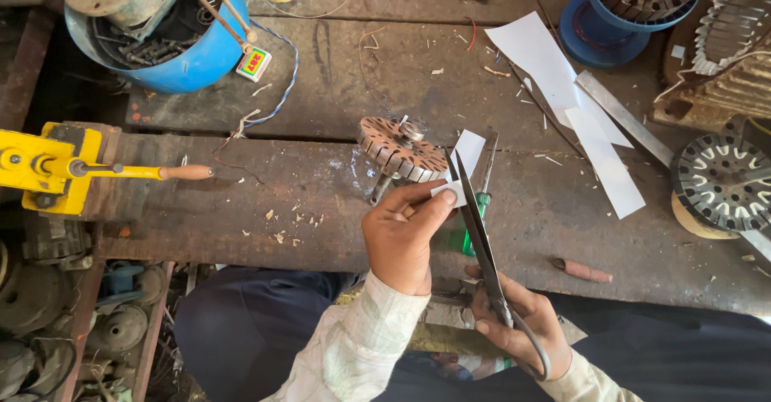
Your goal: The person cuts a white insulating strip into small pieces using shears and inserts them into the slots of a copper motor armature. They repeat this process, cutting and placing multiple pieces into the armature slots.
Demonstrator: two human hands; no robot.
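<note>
Above my lap, at the near edge of the bench, my left hand [399,237] pinches a small white strip of insulating paper [460,169] between thumb and forefinger, the other fingers curled loosely shut beneath. My right hand [518,322] is closed around the loop handles of a pair of long dark steel scissors [480,237], whose blades point away from me and stand slightly parted, the paper strip touching them near the tips.

To cut well, I judge that the strip should be held taut and flat, square across the blades, with my left fingertips kept clear of the closing edge, and that the cut is best made in one steady squeeze rather than in nibbles.

Just beyond the paper sits a round laminated copper-coloured slotted motor core [401,150], propped on its short shaft and tilted toward me. A green-handled screwdriver [475,209] lies under the scissors. Larger white paper sheets [562,81] and a flat metal ruler strip [622,117] lie to the right on the worn rusty metal bench [321,89]; a small reddish wooden handle [581,271] rests near its front edge. At far left stands a yellow hand-crank winding device [48,169], and behind it a blue plastic tub of parts [193,61].
</note>
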